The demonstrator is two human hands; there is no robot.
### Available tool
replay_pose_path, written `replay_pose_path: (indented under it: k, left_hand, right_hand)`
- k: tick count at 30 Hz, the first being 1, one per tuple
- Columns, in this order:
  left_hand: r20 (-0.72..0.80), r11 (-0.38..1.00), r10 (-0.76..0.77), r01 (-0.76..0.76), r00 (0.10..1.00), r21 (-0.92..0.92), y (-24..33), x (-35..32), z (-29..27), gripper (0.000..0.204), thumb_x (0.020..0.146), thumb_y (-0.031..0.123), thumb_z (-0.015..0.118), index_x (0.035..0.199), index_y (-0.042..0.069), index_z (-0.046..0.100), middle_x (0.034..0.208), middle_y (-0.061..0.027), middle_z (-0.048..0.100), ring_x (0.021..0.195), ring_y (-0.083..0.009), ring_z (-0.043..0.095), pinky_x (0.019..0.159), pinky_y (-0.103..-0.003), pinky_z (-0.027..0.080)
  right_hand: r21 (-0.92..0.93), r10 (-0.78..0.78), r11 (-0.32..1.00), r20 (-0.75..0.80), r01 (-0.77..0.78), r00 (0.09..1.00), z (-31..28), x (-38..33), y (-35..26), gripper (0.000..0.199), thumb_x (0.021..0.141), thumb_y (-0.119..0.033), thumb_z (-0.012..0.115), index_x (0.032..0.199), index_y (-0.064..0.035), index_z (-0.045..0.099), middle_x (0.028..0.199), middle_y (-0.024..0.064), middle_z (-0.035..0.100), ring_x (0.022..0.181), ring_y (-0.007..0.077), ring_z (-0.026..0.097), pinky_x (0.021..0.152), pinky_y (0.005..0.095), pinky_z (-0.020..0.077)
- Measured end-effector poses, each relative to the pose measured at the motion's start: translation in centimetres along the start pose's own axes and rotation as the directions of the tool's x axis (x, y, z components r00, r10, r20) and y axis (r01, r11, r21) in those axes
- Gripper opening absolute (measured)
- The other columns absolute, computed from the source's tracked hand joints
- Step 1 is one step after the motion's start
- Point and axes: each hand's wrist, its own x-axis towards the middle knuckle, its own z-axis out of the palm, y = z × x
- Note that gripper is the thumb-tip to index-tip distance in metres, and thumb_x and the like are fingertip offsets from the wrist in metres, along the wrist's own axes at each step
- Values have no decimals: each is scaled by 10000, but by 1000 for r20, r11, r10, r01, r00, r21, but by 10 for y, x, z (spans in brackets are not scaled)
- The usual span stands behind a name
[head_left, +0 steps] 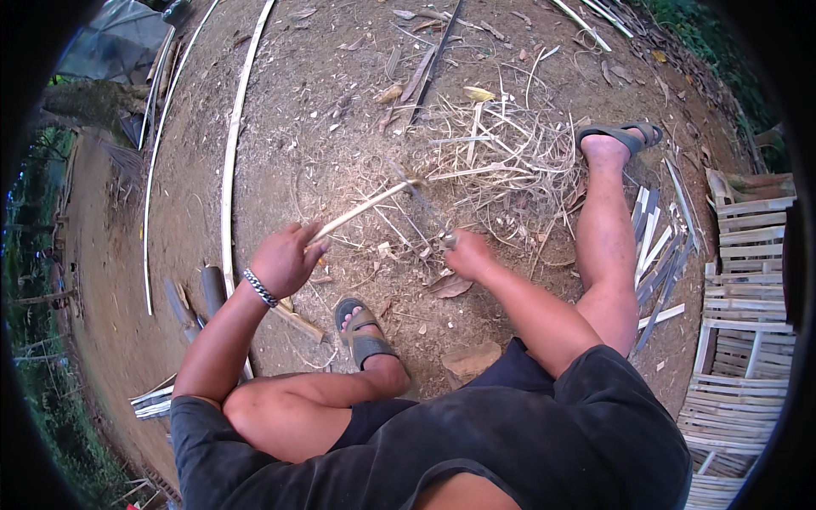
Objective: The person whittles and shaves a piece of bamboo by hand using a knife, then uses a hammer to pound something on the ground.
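My left hand [285, 262], with a chain bracelet at the wrist, is closed around the near end of a pale bamboo strip [361, 208]. The strip slants up and to the right, away from me. My right hand [470, 255] grips the handle of a knife, mostly hidden by the fingers. Its thin blade [422, 202] points up and left, slightly blurred, and crosses the strip near the strip's far end. Whether the blade's edge touches the strip I cannot tell. Beyond both hands, a heap of curly pale shavings [518, 161] lies on the dirt.
My sandalled feet rest left of centre and far right. Long pale strips [234, 144] lie along the left. Split pieces [654, 238] are piled beside my right leg, near a slatted bamboo structure [748, 314]. A stone [472, 361] sits close to me. A dark rod [438, 59] lies ahead.
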Motion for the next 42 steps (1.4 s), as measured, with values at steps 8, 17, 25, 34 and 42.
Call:
replay_pose_path:
  k: [8,17,25,34,42]
  left_hand:
    - [57,993,72,-77,996,90,2,2,13,205,961,190,567,1081,27,598,871,-190,653,761,-396,659,685,-489,535]
    - [18,979,152,-153,988,134,-8,13,9,149,957,192,568,961,44,581,784,-171,646,683,-374,659,617,-480,536]
    - [72,988,126,-132,989,78,8,12,11,209,931,150,597,1097,28,631,871,-211,674,749,-401,666,680,-479,541]
    - [12,993,118,-119,993,6,-13,12,13,235,948,218,579,1073,21,607,852,-219,657,771,-418,651,706,-505,523]
    - [53,999,32,-32,998,-4,-16,7,10,292,979,298,553,974,17,632,808,-231,655,770,-429,640,732,-512,515]
  right_hand:
    - [-118,-323,936,83,331,943,14,-34,-79,279,959,-127,553,1233,-85,578,1008,121,679,877,252,677,774,388,560]
    - [-67,46,997,183,-35,982,-10,-9,-72,384,901,-106,600,1285,-101,579,1071,152,680,952,282,686,830,414,562]
    - [-159,-4,987,-53,-4,999,-8,25,-2,370,866,-135,612,1233,-84,614,1126,197,686,1069,367,660,945,473,521]
    - [-107,17,994,-116,-29,993,12,47,37,301,847,-172,666,1127,-63,660,1084,223,691,1037,393,661,925,464,519]
    - [-31,9,999,43,-7,999,13,6,-28,359,875,-186,653,1207,-57,608,1129,225,671,1064,386,651,928,467,517]
